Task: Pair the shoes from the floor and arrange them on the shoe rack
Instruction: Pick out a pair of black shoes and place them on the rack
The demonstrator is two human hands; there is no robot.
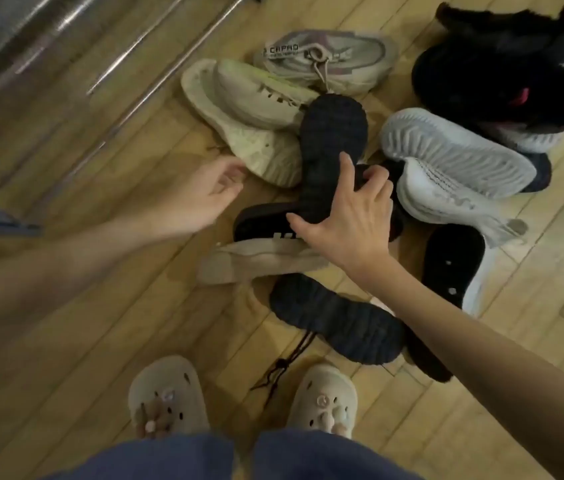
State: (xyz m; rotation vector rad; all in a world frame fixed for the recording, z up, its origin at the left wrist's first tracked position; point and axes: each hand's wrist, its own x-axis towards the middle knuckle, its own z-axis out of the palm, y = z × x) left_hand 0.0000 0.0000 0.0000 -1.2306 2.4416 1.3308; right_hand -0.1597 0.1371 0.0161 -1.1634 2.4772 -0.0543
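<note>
Head view: our right hand [346,220] grips a dark knit sneaker [329,161]; left hand [201,199] open, metal shoe rack [76,46] empty where seen.

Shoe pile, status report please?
Right hand closing on dark upturned sneaker. Left hand open, empty. Matching dark sneaker nearer the feet. Pile tangled.

Glossy wooden floor [107,306], shiny metal rack bars [156,32], ridged matt rubber sole [334,133].

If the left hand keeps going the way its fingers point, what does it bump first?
Most likely the cream sneaker lying on its side just beyond the left hand; depth is hard to judge from above.
</note>
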